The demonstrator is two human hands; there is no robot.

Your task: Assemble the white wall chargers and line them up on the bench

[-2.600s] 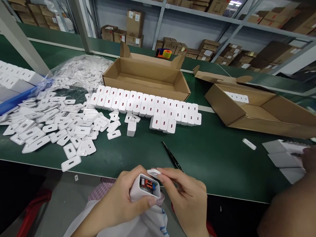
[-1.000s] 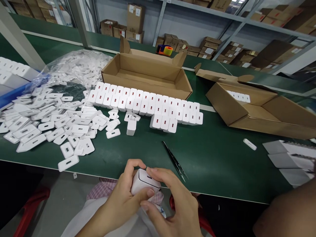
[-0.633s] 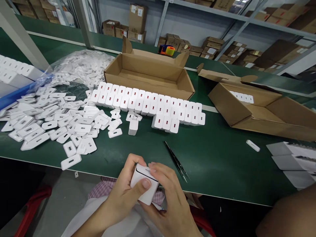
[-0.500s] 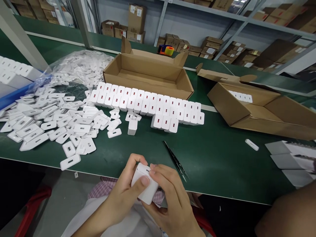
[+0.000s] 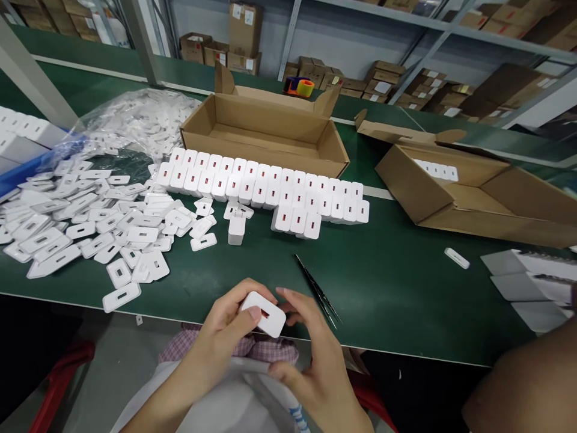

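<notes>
A white USB charger (image 5: 273, 320) is gripped in my left hand (image 5: 229, 325), thumb on its end face beside the red-lined port. My right hand (image 5: 315, 355) is beside it with fingers apart and nothing held; its fingertips are close to the charger's right side. On the green table behind them, several rows of white chargers (image 5: 283, 191) stand upright with their red ports up. One separate white block (image 5: 236, 231) stands in front of the rows. Black tweezers (image 5: 318, 292) lie to the right of my hands.
Loose white cover plates (image 5: 121, 228) are heaped at left, by a clear plastic bag (image 5: 144, 117) of more. Two open cardboard boxes stand behind, an upright one (image 5: 270, 157) and a tilted one (image 5: 419, 195) holding chargers. Folded grey-white pieces (image 5: 514, 282) lie at right near a person's arm (image 5: 523, 391).
The charger has been turned so its ported end faces up toward me. My right hand has let go of it and opened, moving slightly away to the right.
</notes>
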